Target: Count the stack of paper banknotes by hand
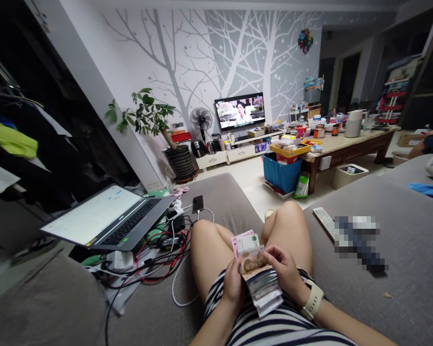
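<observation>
A stack of banknotes (264, 289) lies in my lap, with my left hand (234, 283) wrapped round its left side. At the top of the stack is a brownish banknote (253, 264) bearing a portrait. My right hand (286, 270) pinches that note at its right edge between thumb and forefinger. Beyond it, between my knees, stick out a pink banknote (235, 243) and a pale note with a green mark (246, 243). Several layered note edges fan toward my body. My left fingers are partly hidden beneath the stack.
On the sofa to the left sit an open laptop (133, 226), tangled cables (176, 250) and a phone (198, 203) plugged into a white cord. A remote control (324, 222) lies to the right, near a blurred-out patch. Ahead stand a blue bin (282, 174) and a cluttered table (332, 146).
</observation>
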`<action>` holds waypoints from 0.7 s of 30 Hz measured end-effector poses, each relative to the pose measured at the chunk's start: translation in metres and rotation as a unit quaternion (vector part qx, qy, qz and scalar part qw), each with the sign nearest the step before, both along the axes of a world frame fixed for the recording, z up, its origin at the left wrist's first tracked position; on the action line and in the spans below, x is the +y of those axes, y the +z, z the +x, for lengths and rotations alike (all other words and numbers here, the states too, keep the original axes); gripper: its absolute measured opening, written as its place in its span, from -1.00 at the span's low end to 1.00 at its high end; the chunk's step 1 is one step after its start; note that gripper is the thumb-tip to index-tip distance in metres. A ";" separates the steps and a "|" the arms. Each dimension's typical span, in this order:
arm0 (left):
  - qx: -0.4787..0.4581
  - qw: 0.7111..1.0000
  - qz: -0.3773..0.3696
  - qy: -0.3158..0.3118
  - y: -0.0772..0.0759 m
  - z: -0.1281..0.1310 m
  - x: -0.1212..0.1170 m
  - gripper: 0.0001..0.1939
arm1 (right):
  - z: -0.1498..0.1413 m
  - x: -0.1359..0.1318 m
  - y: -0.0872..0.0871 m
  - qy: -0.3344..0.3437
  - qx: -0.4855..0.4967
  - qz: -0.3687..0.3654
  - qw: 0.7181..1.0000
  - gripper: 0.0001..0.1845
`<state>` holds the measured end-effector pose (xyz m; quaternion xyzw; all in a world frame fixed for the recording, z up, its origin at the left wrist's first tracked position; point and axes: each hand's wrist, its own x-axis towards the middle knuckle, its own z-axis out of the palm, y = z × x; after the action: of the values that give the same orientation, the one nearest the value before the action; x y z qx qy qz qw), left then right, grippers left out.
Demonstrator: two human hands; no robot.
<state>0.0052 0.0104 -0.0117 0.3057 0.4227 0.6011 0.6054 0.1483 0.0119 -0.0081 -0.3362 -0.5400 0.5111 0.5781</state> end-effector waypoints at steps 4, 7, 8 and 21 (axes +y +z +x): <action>-0.024 1.000 0.005 0.000 0.001 0.001 0.000 -0.63 | 0.000 -0.001 -0.001 0.003 -0.002 0.004 1.000 -0.70; -0.025 0.999 -0.007 0.028 0.001 0.001 -0.001 -0.67 | 0.000 0.000 -0.005 0.008 0.004 -0.010 1.000 -0.65; -0.027 0.999 -0.013 0.037 0.002 0.001 -0.002 -0.68 | -0.001 0.001 -0.006 0.013 0.005 -0.018 1.000 -0.63; -0.072 0.997 -0.027 -0.028 0.012 0.006 -0.008 -0.63 | -0.002 0.011 -0.014 -0.033 -0.010 -0.034 0.999 -0.59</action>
<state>0.0111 0.0029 -0.0002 0.2573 0.3851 0.5928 0.6588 0.1459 0.0227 -0.0219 -0.3780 -0.5170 0.5063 0.5775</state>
